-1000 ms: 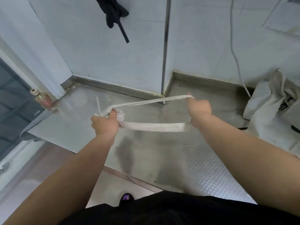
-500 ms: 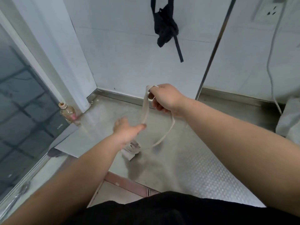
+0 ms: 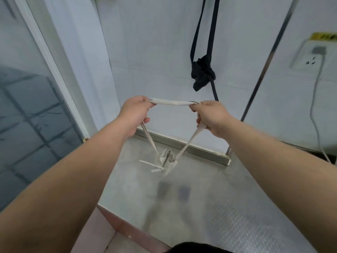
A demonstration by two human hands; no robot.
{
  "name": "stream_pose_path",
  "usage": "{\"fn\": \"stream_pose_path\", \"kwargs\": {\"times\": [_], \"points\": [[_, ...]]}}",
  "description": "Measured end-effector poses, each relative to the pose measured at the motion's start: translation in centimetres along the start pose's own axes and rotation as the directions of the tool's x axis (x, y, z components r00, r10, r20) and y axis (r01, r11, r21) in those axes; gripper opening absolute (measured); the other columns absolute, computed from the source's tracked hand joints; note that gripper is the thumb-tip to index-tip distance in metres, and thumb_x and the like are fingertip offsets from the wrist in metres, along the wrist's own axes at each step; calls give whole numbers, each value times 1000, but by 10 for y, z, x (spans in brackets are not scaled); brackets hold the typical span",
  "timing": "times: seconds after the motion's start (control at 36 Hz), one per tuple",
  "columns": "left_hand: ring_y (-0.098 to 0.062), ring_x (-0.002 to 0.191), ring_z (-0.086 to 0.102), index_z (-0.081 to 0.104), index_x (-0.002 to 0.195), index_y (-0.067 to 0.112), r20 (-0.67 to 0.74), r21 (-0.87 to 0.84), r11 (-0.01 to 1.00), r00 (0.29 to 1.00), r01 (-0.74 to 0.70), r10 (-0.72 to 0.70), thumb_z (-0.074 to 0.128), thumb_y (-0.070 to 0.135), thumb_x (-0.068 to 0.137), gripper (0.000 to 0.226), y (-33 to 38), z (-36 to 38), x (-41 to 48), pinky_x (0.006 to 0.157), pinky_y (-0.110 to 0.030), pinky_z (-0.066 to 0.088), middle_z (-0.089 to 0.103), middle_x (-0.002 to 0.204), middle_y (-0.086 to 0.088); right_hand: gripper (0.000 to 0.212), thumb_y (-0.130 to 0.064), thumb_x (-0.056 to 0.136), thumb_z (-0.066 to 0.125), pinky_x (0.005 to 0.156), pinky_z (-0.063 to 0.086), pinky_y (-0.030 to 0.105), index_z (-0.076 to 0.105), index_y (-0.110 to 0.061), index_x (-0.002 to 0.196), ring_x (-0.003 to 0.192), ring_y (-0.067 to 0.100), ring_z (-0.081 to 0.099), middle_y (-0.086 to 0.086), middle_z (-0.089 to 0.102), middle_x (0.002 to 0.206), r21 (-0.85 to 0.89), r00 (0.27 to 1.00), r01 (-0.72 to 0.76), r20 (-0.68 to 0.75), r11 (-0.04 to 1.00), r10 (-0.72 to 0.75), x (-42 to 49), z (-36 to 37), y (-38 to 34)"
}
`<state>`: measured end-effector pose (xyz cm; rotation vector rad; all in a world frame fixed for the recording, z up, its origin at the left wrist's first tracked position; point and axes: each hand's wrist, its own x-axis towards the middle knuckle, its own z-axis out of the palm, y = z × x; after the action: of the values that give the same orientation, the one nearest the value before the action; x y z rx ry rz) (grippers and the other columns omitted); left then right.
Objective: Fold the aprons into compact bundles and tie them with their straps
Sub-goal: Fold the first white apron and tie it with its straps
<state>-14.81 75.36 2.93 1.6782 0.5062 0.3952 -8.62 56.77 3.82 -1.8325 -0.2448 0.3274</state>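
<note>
**Tied bundle held up by its loop**

A steel counter fills the frame from 4 to 7 o'clock. High at 1 o'clock, a black apron bundle hangs on the wall by its own strap. Beside centre, the left hand toward 9 o'clock and the right hand toward 3 each curl their fingers round the white strap, drawn taut between them. The white apron bundle dangles below at 6 o'clock, seemingly clear of the counter. Tying looks finished. Hanging it probably comes next, which calls for raising the spread loop toward a hook not visible here.
</note>
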Motion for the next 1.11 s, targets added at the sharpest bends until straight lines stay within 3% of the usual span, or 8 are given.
{"fn": "stream_pose_path", "kwargs": {"times": [0.08, 0.17, 0.39, 0.5, 0.64, 0.83, 1.0, 1.11], "points": [[-7, 48, 31, 58, 76, 20, 168, 4, 1000, 986, 1, -2, 62, 15, 86, 13, 15, -7, -2, 56, -21, 40, 37, 64, 5, 19, -15, 89, 59, 52, 46, 28, 53, -7, 73, 53, 17, 41, 3, 38, 57, 119, 999, -4, 53, 993, -2, 0, -6, -23], [-7, 45, 29, 53, 75, 18, 225, -102, 994, 973, -30, 52, 60, 12, 88, 16, 42, -13, -4, 56, -21, 38, 36, 53, 9, 23, -14, 87, 60, 50, 43, 26, 50, -10, 67, 49, 16, 38, -2, 35, 48, 163, 991, 33, 125, 986, -53, 4, -12, -55], [-6, 42, 36, 50, 70, 20, 143, -381, 918, 975, -106, 172, 52, 10, 91, 23, 121, -35, 7, 58, -22, 44, 39, 52, 7, 24, -7, 83, 63, 45, 34, 24, 50, -13, 64, 49, 14, 38, -1, 36, 49, 239, 959, 135, 211, 961, -188, 19, -33, -133], [-8, 46, 43, 52, 79, 24, 126, -562, 807, 945, -182, 301, 49, 9, 92, 19, 153, -42, 22, 55, -22, 47, 50, 62, 4, 19, -4, 85, 62, 43, 37, 21, 53, -19, 92, 48, 11, 41, -2, 42, 57, 404, 944, 174, 191, 898, -268, 26, -41, -170], [-4, 45, 46, 51, 75, 22, 29, -624, 734, 931, -267, 363, 32, -2, 94, 36, 184, -46, 50, 54, -20, 47, 57, 72, 4, 19, -7, 87, 65, 50, 46, 23, 63, -19, 101, 53, 13, 49, 0, 52, 65, 500, 910, 297, 109, 813, -399, 37, -37, -210], [-7, 74, 57, 63, 93, 14, -26, -387, 796, 869, -465, 495, 34, -6, 92, 35, 233, -70, 100, 70, -24, 44, 58, 93, 4, 5, -9, 90, 62, 54, 49, 21, 65, -12, 92, 64, 13, 52, 3, 57, 78, 311, 841, 535, -114, 785, -528, 67, -7, -272], [-12, 101, 54, 52, 133, 12, -6, -332, 766, 813, -550, 582, 40, -1, 91, 45, 270, -82, 149, 81, -28, 44, 51, 129, 2, 36, -6, 93, 52, 65, 54, 23, 54, -9, 129, 67, 6, 49, -6, 55, 92, -31, 690, 694, -261, 720, -676, 101, 19, -311], [-14, 105, 53, 49, 137, 11, 21, -343, 755, 799, -559, 601, 42, -2, 90, 49, 291, -86, 178, 73, -27, 45, 44, 141, 3, 54, 5, 92, 41, 73, 55, 26, 40, -15, 142, 72, 9, 49, -1, 44, 121, -258, 671, 659, -222, 706, -707, 121, 27, -338]]}}
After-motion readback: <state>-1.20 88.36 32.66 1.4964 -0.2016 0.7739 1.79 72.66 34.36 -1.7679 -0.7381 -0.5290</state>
